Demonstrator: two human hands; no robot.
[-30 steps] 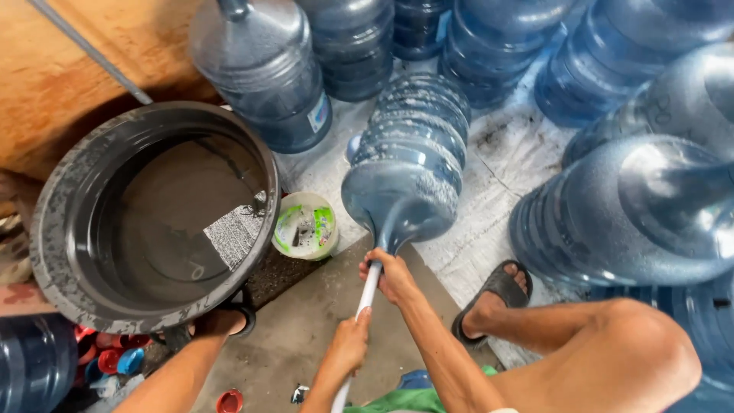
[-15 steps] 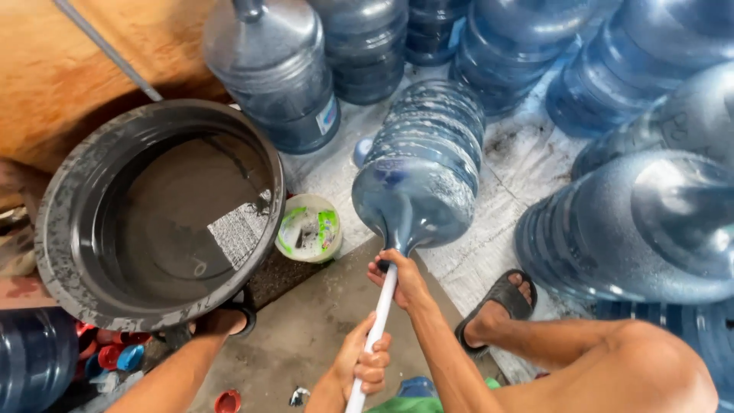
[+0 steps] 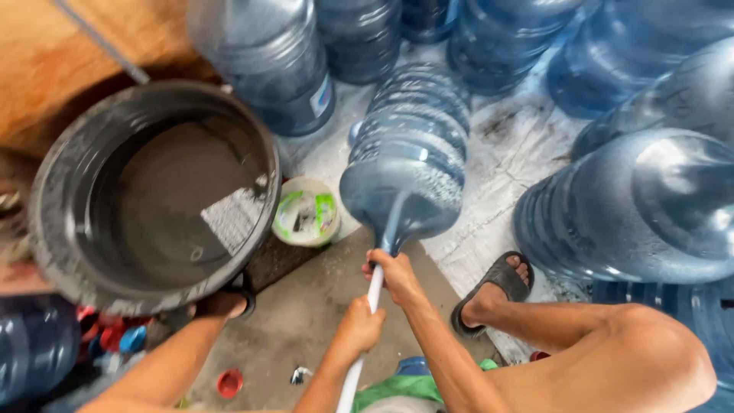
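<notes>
Both hands are closed around a thin white plastic brush handle [image 3: 365, 325] that runs from the near edge up into the neck of a large blue translucent ribbed plastic water jug [image 3: 409, 164]. The right hand [image 3: 394, 274] grips the handle just at the jug's mouth; the left hand [image 3: 359, 327] grips it nearer, just below the right. The jug lies on its side at the middle of the scene, neck toward the person, its body on a pale wet floor [image 3: 505, 145].

Just left of the jug's neck sits a small white plastic tub with a green label [image 3: 306, 212], touching a wide round dark grey basin [image 3: 153, 195] holding grey water. More blue water jugs [image 3: 646, 206] crowd the right and far sides. A foot in a black rubber sandal [image 3: 493, 294] rests right of the hands.
</notes>
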